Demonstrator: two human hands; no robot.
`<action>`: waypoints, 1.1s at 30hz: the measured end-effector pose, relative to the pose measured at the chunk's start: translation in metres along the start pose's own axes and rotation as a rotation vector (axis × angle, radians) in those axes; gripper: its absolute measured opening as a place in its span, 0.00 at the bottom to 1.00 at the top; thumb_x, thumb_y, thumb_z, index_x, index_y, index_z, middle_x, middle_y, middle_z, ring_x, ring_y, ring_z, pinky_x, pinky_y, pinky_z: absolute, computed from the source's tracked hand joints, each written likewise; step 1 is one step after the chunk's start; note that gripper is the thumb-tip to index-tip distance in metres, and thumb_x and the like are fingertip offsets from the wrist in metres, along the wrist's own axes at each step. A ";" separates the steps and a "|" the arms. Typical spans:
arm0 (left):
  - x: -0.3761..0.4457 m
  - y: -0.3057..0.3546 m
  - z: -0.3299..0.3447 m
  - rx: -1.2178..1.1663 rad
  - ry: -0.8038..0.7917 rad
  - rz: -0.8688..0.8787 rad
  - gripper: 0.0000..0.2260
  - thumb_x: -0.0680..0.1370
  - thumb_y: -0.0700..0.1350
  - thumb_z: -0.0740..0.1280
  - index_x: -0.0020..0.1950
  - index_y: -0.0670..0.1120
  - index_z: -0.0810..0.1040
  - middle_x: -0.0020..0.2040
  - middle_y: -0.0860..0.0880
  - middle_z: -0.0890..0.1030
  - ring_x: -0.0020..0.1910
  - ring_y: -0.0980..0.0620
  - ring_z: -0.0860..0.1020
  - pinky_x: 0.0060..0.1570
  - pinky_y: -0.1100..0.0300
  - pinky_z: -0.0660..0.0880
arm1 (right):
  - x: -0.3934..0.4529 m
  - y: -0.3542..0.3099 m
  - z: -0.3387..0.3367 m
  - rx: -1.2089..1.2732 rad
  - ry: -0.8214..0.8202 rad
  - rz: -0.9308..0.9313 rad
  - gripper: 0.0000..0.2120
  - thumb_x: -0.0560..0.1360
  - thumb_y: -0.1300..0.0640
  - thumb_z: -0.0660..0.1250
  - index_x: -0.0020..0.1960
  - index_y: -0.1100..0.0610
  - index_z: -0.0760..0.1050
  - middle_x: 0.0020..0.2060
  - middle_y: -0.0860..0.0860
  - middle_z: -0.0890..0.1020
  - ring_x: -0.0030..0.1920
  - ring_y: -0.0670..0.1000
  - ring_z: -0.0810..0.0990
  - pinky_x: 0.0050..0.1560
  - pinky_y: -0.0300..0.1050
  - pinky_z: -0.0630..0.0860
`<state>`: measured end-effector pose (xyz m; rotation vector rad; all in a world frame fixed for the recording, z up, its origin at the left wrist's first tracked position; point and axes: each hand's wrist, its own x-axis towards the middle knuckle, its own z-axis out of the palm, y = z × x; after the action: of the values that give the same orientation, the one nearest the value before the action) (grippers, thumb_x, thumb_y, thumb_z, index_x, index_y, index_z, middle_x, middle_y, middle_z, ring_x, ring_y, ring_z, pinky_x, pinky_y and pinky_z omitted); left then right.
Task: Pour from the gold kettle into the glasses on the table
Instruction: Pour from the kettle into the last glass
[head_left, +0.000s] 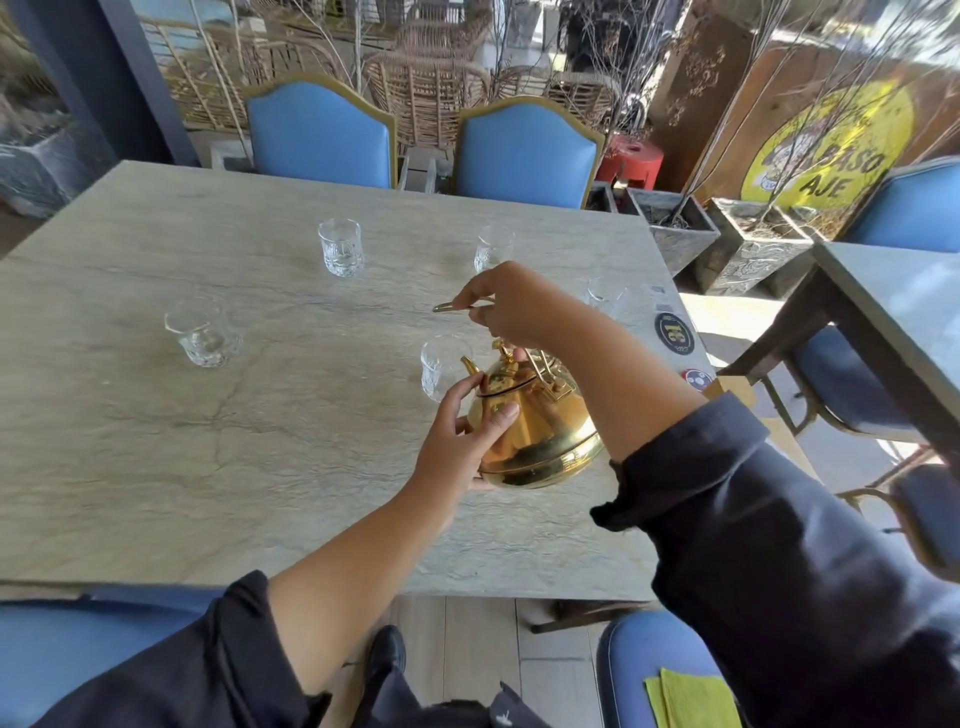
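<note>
The gold kettle (540, 431) is tilted forward above the table, its spout toward a clear glass (440, 366) just beyond it. My right hand (511, 309) grips the kettle's gold handle from above. My left hand (460, 431) rests against the kettle's left side, thumb on the body. Other clear glasses stand at the far left (340, 253), near left (205, 338), far middle (492, 247) and right (605, 296), the last partly hidden by my right arm. Whether liquid flows cannot be told.
The stone-look table (208, 467) has round stickers (674, 333) near its right edge. Blue chairs (524, 153) stand at the far side and a second table (893, 312) at the right. Planters (675, 228) sit beyond the corner. A green napkin (693, 701) lies on a near chair.
</note>
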<state>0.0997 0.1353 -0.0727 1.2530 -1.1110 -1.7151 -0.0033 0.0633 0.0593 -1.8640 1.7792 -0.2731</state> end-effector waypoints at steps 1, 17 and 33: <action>0.000 0.001 0.000 -0.002 0.002 -0.001 0.21 0.73 0.57 0.72 0.63 0.68 0.70 0.59 0.48 0.80 0.53 0.52 0.81 0.44 0.48 0.83 | 0.000 -0.001 0.000 0.003 -0.001 0.001 0.13 0.79 0.61 0.60 0.62 0.55 0.77 0.29 0.51 0.74 0.23 0.50 0.74 0.24 0.38 0.71; -0.002 0.004 0.001 -0.008 0.007 -0.006 0.22 0.74 0.56 0.72 0.65 0.66 0.70 0.56 0.50 0.80 0.50 0.55 0.82 0.46 0.45 0.83 | 0.004 -0.005 -0.001 -0.003 0.009 -0.013 0.14 0.79 0.64 0.59 0.60 0.57 0.78 0.30 0.43 0.68 0.25 0.50 0.73 0.27 0.39 0.72; -0.007 0.006 0.000 -0.052 0.003 -0.012 0.24 0.74 0.55 0.72 0.68 0.65 0.69 0.57 0.49 0.81 0.54 0.49 0.82 0.49 0.38 0.81 | 0.006 -0.010 -0.002 -0.006 -0.034 0.020 0.14 0.79 0.64 0.59 0.61 0.55 0.78 0.30 0.54 0.74 0.27 0.54 0.75 0.26 0.41 0.73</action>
<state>0.1017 0.1394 -0.0645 1.2327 -1.0526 -1.7397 0.0049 0.0564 0.0643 -1.8435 1.7766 -0.2275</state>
